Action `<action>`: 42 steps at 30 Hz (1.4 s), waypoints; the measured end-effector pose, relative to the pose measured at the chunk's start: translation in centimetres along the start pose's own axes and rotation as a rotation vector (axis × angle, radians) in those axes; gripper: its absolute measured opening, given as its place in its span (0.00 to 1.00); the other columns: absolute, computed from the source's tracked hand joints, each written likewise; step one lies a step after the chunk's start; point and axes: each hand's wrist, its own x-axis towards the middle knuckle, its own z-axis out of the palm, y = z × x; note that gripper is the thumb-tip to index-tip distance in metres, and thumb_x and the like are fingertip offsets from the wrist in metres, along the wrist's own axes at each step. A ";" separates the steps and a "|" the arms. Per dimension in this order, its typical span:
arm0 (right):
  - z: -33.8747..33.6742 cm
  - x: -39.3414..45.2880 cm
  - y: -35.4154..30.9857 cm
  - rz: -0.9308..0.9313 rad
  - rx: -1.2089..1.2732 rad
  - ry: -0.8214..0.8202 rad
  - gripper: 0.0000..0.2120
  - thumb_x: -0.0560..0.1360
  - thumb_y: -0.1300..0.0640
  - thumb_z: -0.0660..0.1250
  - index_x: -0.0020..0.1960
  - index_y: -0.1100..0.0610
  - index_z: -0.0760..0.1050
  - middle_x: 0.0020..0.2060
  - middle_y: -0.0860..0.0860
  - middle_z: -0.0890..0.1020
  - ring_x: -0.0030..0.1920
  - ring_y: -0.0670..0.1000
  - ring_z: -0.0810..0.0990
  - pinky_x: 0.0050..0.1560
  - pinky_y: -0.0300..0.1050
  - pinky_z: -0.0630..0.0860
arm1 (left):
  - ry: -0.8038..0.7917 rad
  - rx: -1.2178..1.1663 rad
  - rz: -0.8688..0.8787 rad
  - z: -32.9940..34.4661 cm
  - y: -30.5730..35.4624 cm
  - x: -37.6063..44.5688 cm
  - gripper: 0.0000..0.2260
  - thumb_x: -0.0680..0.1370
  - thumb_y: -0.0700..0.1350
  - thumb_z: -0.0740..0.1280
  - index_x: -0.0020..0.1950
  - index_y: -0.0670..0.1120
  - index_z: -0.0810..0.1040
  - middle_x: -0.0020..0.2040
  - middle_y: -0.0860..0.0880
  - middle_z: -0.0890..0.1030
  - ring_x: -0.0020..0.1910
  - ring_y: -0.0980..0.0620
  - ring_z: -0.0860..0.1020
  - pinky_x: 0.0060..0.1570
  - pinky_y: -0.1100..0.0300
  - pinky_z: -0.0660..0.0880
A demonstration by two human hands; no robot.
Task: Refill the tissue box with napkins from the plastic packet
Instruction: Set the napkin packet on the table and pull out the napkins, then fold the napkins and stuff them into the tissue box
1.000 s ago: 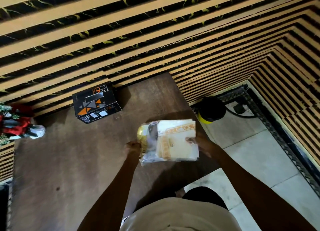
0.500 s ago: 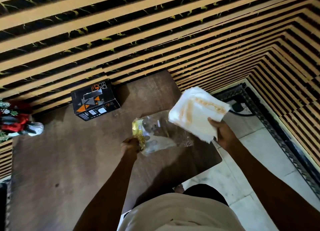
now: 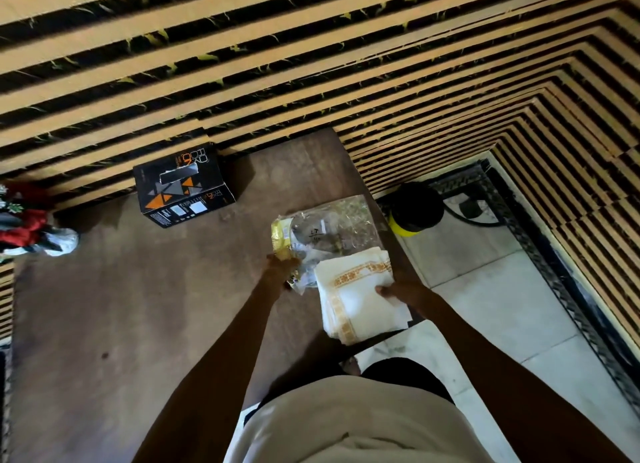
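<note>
Risking a spill first: stack of napkins (image 3: 360, 301) lying at the near right corner of the desk (image 3: 121, 324), its near edge right at the desk's edge above the tiled floor (image 3: 485, 289). Loose, thin sheets, likely to fan apart or slide off if nudged or lifted by one corner only. Pinned there by the right hand (image 3: 403, 294), thumb pressed flat on the top sheet, remaining fingers hidden under or behind the stack, so closed on the napkins rather than spread wide; exact curl not visible.

Second hazard: plastic packet (image 3: 329, 230), clear with a gold end, looking emptied, lying on the desk just beyond the napkins and touching their far edge. Light and slippery, liable to drag along with the stack or blow off the desk. Gripped at its gold end by the left hand (image 3: 282, 266), fingers clenched round the crumpled film.

Third: tissue box (image 3: 180, 188), black with orange triangles, standing well apart at the back of the desk against the striped wall (image 3: 311, 64), slot facing up. Narrow torn slot, probably too tight for the whole stack at once; forcing likely to crumple sheets or tear the card. No napkins in the box yet, so refill judged still at the start. Safer to free the left hand and steady the box before feeding.
</note>
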 end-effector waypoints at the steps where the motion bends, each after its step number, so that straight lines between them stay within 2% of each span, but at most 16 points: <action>1: -0.2 -0.4 0.1 0.013 0.043 -0.017 0.17 0.76 0.65 0.67 0.64 0.62 0.72 0.60 0.59 0.79 0.52 0.55 0.79 0.44 0.39 0.78 | -0.032 0.063 -0.035 0.1 -0.6 0.0 0.04 0.74 0.38 0.70 0.43 0.42 0.76 0.30 0.46 0.76 0.25 0.51 0.75 0.20 0.66 0.72; 5: -0.7 -1.8 0.8 0.035 0.093 -0.082 0.13 0.77 0.65 0.67 0.60 0.58 0.73 0.49 0.49 0.82 0.42 0.42 0.81 0.35 0.31 0.78 | 0.020 0.017 -0.017 0.5 -2.6 0.9 0.08 0.73 0.31 0.67 0.38 0.42 0.72 0.35 0.37 0.75 0.20 0.52 0.75 0.21 0.64 0.71; 8: -0.7 -0.8 1.7 0.004 -0.046 0.013 0.17 0.76 0.62 0.69 0.64 0.60 0.73 0.60 0.58 0.80 0.54 0.54 0.80 0.54 0.45 0.79 | 0.152 -0.050 0.060 0.9 -1.8 1.1 0.13 0.72 0.29 0.66 0.36 0.44 0.70 0.31 0.41 0.73 0.17 0.57 0.72 0.18 0.68 0.68; 10: -0.5 -0.4 1.6 -0.003 -0.077 0.049 0.17 0.76 0.63 0.68 0.65 0.62 0.73 0.63 0.62 0.78 0.60 0.60 0.78 0.61 0.54 0.75 | 0.159 -0.091 0.099 1.2 -0.8 1.1 0.10 0.73 0.28 0.65 0.38 0.42 0.71 0.30 0.45 0.72 0.17 0.59 0.72 0.16 0.69 0.67; 13: -0.1 -0.1 1.6 -0.009 -0.139 0.126 0.18 0.75 0.61 0.69 0.64 0.60 0.73 0.61 0.61 0.79 0.62 0.61 0.77 0.61 0.55 0.74 | 0.112 -0.109 0.143 1.5 -0.1 1.3 0.09 0.75 0.31 0.67 0.48 0.43 0.72 0.35 0.44 0.76 0.24 0.56 0.77 0.20 0.67 0.73; 16: 0.3 0.0 1.3 -0.069 -0.175 0.172 0.21 0.75 0.62 0.70 0.66 0.57 0.72 0.56 0.52 0.78 0.58 0.54 0.77 0.55 0.47 0.74 | 0.111 -0.066 0.187 1.2 -0.2 2.0 0.12 0.73 0.29 0.69 0.52 0.41 0.71 0.41 0.40 0.77 0.23 0.60 0.77 0.20 0.68 0.72; 18: -0.1 -0.1 1.7 -0.126 -0.186 0.169 0.22 0.73 0.61 0.70 0.66 0.55 0.72 0.56 0.50 0.78 0.59 0.54 0.78 0.59 0.48 0.74 | 0.162 -0.033 0.163 1.2 -0.9 1.9 0.15 0.70 0.30 0.71 0.53 0.38 0.73 0.43 0.37 0.79 0.29 0.53 0.79 0.20 0.67 0.72; 22: 0.0 0.6 1.5 -0.086 -0.176 0.187 0.21 0.75 0.61 0.69 0.67 0.58 0.72 0.58 0.54 0.79 0.56 0.54 0.77 0.59 0.49 0.74 | 0.168 -0.033 0.138 0.3 -1.8 2.8 0.24 0.68 0.34 0.73 0.61 0.40 0.69 0.53 0.34 0.80 0.39 0.45 0.79 0.30 0.61 0.78; 25: -0.2 1.3 1.1 -0.094 -0.265 0.208 0.25 0.73 0.55 0.72 0.67 0.56 0.70 0.59 0.53 0.80 0.61 0.55 0.77 0.64 0.54 0.73 | 0.188 -0.088 0.142 -0.3 -2.9 5.6 0.42 0.59 0.47 0.75 0.69 0.47 0.59 0.64 0.37 0.76 0.56 0.41 0.79 0.54 0.48 0.78; 27: -0.7 2.5 1.8 -0.100 -0.337 0.244 0.29 0.70 0.49 0.73 0.67 0.56 0.69 0.59 0.53 0.79 0.60 0.55 0.77 0.64 0.55 0.73 | 0.215 -0.110 0.107 -0.3 -2.5 5.6 0.52 0.56 0.53 0.76 0.74 0.49 0.52 0.71 0.38 0.70 0.66 0.38 0.74 0.59 0.47 0.75; 30: -0.7 2.5 1.7 -0.124 -0.358 0.278 0.30 0.69 0.45 0.73 0.65 0.57 0.70 0.59 0.53 0.79 0.60 0.55 0.78 0.61 0.55 0.75 | 0.298 0.049 0.089 0.4 -0.1 0.5 0.46 0.65 0.49 0.77 0.75 0.44 0.55 0.73 0.37 0.63 0.70 0.37 0.68 0.66 0.45 0.71; 32: -0.9 2.4 2.0 -0.097 -0.367 0.288 0.30 0.69 0.43 0.72 0.65 0.59 0.70 0.58 0.52 0.79 0.59 0.56 0.78 0.59 0.54 0.76 | 0.419 -0.007 0.148 0.7 0.1 -0.4 0.42 0.64 0.42 0.79 0.71 0.40 0.59 0.70 0.36 0.64 0.66 0.38 0.71 0.64 0.46 0.72; 34: -1.6 3.5 3.2 -0.090 -0.388 0.331 0.40 0.65 0.31 0.67 0.67 0.57 0.68 0.60 0.54 0.79 0.59 0.58 0.79 0.59 0.56 0.77 | 0.462 -0.062 0.172 1.0 -0.2 -0.5 0.39 0.64 0.38 0.78 0.69 0.41 0.62 0.67 0.37 0.65 0.61 0.40 0.73 0.61 0.45 0.75; 36: -1.4 2.9 3.3 -0.098 -0.434 0.368 0.44 0.64 0.28 0.62 0.71 0.55 0.64 0.63 0.58 0.76 0.61 0.61 0.77 0.60 0.59 0.76 | 0.398 -0.144 0.188 1.2 -0.8 -1.6 0.30 0.67 0.38 0.76 0.63 0.45 0.65 0.62 0.41 0.69 0.54 0.44 0.76 0.56 0.49 0.78; 39: -0.3 0.6 3.4 -0.073 -0.468 0.391 0.37 0.72 0.40 0.66 0.74 0.57 0.61 0.68 0.60 0.71 0.66 0.63 0.73 0.65 0.59 0.72 | 0.171 -0.186 0.354 1.4 -3.4 -4.9 0.13 0.75 0.35 0.68 0.49 0.49 0.68 0.50 0.41 0.75 0.42 0.50 0.75 0.38 0.61 0.76; 42: 0.1 0.0 5.6 -0.064 -0.543 0.371 0.40 0.67 0.32 0.61 0.70 0.57 0.65 0.65 0.59 0.75 0.64 0.62 0.75 0.62 0.60 0.74 | -0.004 -0.122 0.315 2.0 -5.6 -8.0 0.08 0.77 0.32 0.65 0.50 0.43 0.71 0.44 0.44 0.77 0.38 0.55 0.78 0.30 0.69 0.74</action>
